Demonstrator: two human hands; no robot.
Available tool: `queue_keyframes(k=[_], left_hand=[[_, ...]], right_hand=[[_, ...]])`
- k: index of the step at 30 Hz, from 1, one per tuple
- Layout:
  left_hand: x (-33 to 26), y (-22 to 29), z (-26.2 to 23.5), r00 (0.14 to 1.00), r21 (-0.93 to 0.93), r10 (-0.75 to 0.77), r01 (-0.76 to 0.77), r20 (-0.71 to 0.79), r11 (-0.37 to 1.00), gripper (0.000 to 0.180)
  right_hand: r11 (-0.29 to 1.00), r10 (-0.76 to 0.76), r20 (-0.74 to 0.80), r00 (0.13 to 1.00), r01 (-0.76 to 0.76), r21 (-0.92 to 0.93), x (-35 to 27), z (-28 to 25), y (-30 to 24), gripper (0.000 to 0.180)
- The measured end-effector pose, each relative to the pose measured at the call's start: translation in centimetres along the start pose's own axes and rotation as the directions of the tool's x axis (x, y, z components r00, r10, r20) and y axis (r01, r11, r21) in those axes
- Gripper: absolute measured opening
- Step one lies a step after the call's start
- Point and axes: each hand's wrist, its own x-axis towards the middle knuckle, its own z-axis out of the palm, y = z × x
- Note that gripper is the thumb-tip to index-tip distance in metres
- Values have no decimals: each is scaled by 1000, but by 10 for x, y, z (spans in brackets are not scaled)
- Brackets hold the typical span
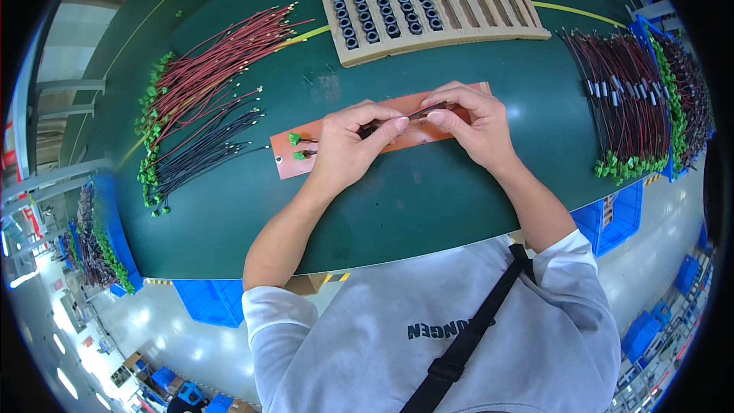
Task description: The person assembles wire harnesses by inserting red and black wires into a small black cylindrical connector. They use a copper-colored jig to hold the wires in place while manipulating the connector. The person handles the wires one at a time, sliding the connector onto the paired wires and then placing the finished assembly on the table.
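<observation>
Both of my hands are over a long orange board on the green table. My left hand is closed on dark wires, with its thumb and fingertips pinching. Those wires stretch across to my right hand, which pinches them between thumb and forefinger. At the board's left end, two green connectors lie with short leads running under my left hand. My palms and fingers hide the middle of the wires.
Red wires and black wires with green connectors lie at left. Beyond the board stands a slotted tan tray partly filled with black rings. Bundled wire harnesses lie at right. Blue bins sit below the table edge.
</observation>
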Motion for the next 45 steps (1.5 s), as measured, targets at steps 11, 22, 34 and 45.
queue_keyframes(k=[11,22,34,45], left_hand=[[-2,2,5,999,-46,-38,36,-36,998,10],[-1,5,6,990,-98,-136,132,-32,986,11],[1,10,7,994,-25,-110,110,-1,994,15],[-8,33,-45,933,31,176,-175,-314,984,18]], right_hand=[[994,101,-17,995,-101,-46,1,2,7,14],[995,40,0,999,-40,-94,4,3,11,13],[993,65,-9,998,-66,-97,4,3,9,16],[845,-275,16,961,250,-472,-1,-7,5,14]])
